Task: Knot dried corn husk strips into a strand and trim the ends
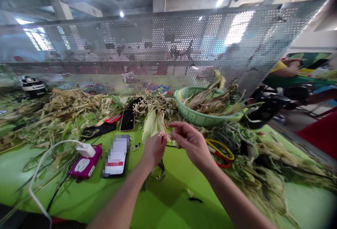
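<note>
My left hand (156, 149) is closed around the gathered end of a pale green corn husk (150, 127), whose leaves fan out away from me. Reddish strands show at the pinched end by the fingertips. Just to the right hovers my right hand (191, 143), its index finger and thumb apart and pointing at the left fingertips. Nothing can be made out between them. Small pale scraps lie beneath both hands on the green table (168, 201).
A green plastic basket (207, 116) holds dry husks. Husk piles (76, 104) spread left, with more leaves (263, 166) at right. Nearby lie a lit phone (116, 157), a dark phone (127, 119), a purple power strip (85, 162) and yellow-handled scissors (223, 148). Behind stands a perforated metal screen (147, 46).
</note>
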`<control>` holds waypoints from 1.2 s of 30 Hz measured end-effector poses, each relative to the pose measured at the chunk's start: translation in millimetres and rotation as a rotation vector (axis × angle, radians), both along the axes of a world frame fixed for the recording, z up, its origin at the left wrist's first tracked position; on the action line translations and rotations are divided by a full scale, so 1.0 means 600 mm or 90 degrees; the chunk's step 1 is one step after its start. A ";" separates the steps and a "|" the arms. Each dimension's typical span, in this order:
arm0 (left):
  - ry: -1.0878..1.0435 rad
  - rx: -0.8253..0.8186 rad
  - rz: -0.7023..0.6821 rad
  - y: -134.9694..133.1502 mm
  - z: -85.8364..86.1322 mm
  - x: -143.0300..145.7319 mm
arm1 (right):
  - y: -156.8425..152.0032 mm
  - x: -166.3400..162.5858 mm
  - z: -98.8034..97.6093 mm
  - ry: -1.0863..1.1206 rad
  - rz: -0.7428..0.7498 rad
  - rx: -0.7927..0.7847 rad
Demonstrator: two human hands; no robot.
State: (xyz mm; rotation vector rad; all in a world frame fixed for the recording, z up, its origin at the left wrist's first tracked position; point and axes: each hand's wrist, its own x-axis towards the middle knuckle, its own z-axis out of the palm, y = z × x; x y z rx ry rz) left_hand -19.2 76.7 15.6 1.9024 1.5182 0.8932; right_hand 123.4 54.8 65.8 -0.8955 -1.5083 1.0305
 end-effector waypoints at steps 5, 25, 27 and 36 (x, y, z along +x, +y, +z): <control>-0.123 0.051 -0.019 -0.012 0.001 0.000 | -0.012 -0.011 0.003 -0.074 0.129 -0.044; -0.675 -0.323 -0.144 -0.013 0.027 -0.014 | 0.033 0.018 -0.034 -0.176 -0.033 0.050; -0.690 -0.334 -0.139 -0.009 0.024 -0.013 | 0.032 0.018 -0.035 -0.206 -0.033 0.078; -0.776 -0.345 -0.121 0.011 0.004 -0.013 | 0.030 0.018 -0.028 -0.462 -0.075 0.304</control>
